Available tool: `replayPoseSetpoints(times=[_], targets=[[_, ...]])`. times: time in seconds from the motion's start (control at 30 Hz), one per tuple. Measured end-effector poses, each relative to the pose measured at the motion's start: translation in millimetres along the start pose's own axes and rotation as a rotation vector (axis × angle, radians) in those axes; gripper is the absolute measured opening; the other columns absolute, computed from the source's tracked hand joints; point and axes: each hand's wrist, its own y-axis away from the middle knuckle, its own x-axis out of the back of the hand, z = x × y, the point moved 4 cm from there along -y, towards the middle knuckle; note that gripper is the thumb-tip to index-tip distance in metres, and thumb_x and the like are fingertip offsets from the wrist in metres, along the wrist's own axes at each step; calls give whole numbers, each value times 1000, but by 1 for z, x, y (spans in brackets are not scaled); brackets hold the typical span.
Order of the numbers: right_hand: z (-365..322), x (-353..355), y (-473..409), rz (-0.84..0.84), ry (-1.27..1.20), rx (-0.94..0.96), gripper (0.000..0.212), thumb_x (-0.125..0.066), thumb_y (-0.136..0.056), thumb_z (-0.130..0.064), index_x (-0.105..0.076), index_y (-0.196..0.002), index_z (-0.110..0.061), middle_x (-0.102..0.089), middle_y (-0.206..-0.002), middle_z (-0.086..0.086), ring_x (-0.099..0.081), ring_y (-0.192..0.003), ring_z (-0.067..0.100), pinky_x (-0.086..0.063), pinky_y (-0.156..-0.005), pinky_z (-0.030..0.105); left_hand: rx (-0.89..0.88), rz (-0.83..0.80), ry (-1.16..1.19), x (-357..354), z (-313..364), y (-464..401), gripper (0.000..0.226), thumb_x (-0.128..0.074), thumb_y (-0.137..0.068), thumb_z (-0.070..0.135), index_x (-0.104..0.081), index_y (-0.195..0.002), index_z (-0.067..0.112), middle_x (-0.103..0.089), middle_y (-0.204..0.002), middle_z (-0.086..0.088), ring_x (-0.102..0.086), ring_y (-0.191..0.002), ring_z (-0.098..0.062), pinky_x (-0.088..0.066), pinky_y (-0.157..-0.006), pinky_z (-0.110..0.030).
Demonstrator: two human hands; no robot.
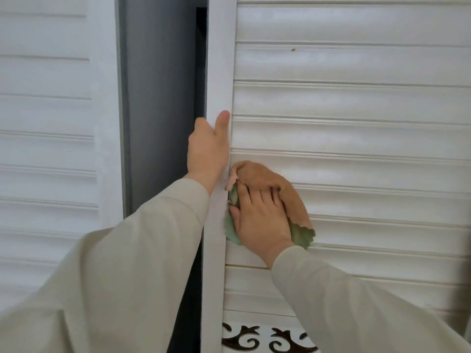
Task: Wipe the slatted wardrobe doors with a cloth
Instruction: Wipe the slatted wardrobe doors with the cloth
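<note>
A white slatted wardrobe door (356, 103) fills the right side, standing ajar. My left hand (207, 146) grips its left frame edge, thumb on the front, fingers hidden behind the edge. My right hand (260, 217) presses an orange and green cloth (293, 197) flat against the slats close to that frame, fingers spread on the cloth. A second white slatted door (46, 123) stands at the left.
Between the two doors is a dark grey gap (163, 98) into the wardrobe. A panel with a dark scroll pattern (267, 338) sits at the bottom of the right door. Beige sleeves cover both arms.
</note>
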Motion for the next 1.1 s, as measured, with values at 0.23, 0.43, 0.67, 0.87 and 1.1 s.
replayPoseSetpoints(times=[0.23,0.43,0.67,0.87,1.1], targets=[[11,-20,61,-43,-7,168,50,-40,-96,-42,-52,-137,-15,-58,-129,8,-50,-114,29,-28,-103,42,-11,29,-13,-1,1,4,57,-36,-98,63,-49,-104,7,-50,-79,7,-46,-66,-10,-44,-66,-35],[-12,-5,59,46,-24,174,51,-61,-85,-29,-57,-129,-5,-59,-125,15,-44,-111,31,-30,-101,42,-7,41,-24,1,2,7,58,-35,-98,64,-49,-104,7,-49,-77,7,-46,-65,-11,-44,-66,-34],[22,-4,68,52,-66,142,59,-65,-77,-32,-56,-129,-6,-60,-122,12,-55,-106,30,-38,-98,39,2,52,-62,2,4,9,56,-33,-99,63,-47,-99,9,-48,-79,6,-44,-65,-10,-40,-64,-34],[83,2,88,267,-110,-53,46,-52,-77,-27,-63,-113,0,-62,-105,19,-45,-98,31,-35,-93,42,1,68,-60,-3,5,10,57,-32,-100,61,-49,-102,7,-50,-78,5,-46,-65,-11,-42,-63,-34],[6,17,12,173,-415,83,25,-56,-82,-14,-63,-105,-8,-59,-104,8,-50,-95,28,-40,-88,43,-4,65,-51,-3,6,9,57,-32,-100,61,-49,-105,7,-51,-81,6,-47,-67,-10,-43,-68,-35]])
